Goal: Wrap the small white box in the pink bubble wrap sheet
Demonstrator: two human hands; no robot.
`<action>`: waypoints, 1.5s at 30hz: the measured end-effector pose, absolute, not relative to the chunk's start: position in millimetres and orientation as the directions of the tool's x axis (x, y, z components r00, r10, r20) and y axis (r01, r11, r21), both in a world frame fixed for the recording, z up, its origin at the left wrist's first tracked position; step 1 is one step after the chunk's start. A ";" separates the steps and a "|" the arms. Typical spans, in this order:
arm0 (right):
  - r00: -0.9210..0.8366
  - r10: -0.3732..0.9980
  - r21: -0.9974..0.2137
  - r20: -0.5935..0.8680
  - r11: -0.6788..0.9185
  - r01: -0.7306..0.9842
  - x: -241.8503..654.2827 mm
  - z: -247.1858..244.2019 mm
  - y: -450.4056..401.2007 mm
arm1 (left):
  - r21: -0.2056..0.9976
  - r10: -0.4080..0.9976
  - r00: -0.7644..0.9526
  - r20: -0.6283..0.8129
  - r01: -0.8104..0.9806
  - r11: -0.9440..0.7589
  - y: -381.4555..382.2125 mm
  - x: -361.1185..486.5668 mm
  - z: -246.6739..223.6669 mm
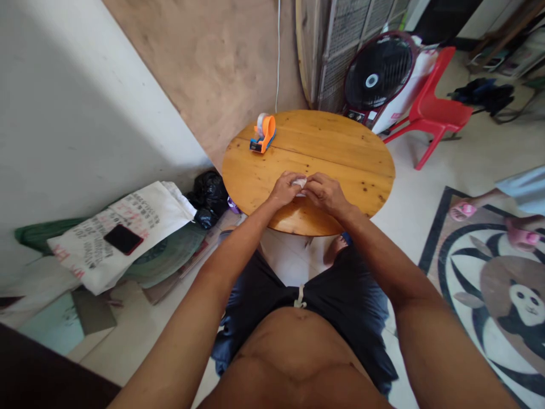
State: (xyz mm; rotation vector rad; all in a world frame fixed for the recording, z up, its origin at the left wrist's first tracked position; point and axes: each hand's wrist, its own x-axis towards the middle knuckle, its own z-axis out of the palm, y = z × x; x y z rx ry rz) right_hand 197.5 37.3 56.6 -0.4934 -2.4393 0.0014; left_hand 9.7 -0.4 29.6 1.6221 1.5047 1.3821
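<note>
A pale floor surrounds a round wooden surface [340,139]; all directions below are read from the centre of the surface, with 12 o'clock at its far edge. Beyond the rim, a red chair [443,111] stands at 2 o'clock and a dark round fan [361,85] between 1 and 2 o'clock. Neither obstructs the work area.

Both forearms enter from the 6 o'clock side. The left hand [286,188] and the right hand [327,192] meet near the centre, slightly toward 6 o'clock. Support both wrists evenly so that the hands work level with each other.

An orange-and-blue tape dispenser [268,135] stands upright at 10 o'clock, well apart from both hands. Its position leaves adequate room for the fingers.

The small white piece [300,183] lies between the two hands, just off centre toward 7 o'clock. The fingers of each hand are clamped on it, left on one side, right on the other. Its material, and whether it touches the surface, cannot be determined.

Recommended handling: apply light, equal pressure from both sides. Steady the piece with the left fingers; make fine adjustments with the right. Excess force could crease or crush it.
</note>
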 end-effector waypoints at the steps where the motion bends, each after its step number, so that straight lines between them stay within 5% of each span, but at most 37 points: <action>1: -0.717 0.338 -0.123 0.609 0.934 0.335 197.6 54.8 37.9 | 0.912 0.948 -0.158 0.276 0.354 -0.207 -2.1 11.8 33.3; 7: -0.683 0.297 -0.146 0.668 0.951 0.272 199.5 53.0 40.4 | 0.987 0.998 -0.019 -0.061 -0.152 0.058 -11.6 16.4 52.2; 17: -0.760 0.203 -0.034 0.617 0.972 0.232 212.5 59.1 29.8 | 0.909 0.962 0.051 -0.268 -0.319 0.269 -26.3 15.7 64.2; 22: -0.800 0.156 0.066 0.579 0.969 0.236 220.1 52.9 23.4 | 0.888 0.960 0.014 -0.281 -0.375 0.265 -28.0 18.4 57.5; 30: -0.771 0.233 0.038 0.592 0.948 0.315 220.9 32.5 16.0 | 0.898 0.933 -0.131 -0.336 -0.342 0.276 -24.3 24.7 51.2; 45: -0.614 0.518 -0.396 0.595 0.854 0.337 246.5 8.4 31.1 | 0.939 0.988 -0.126 -0.088 -0.341 0.041 -40.6 22.0 22.0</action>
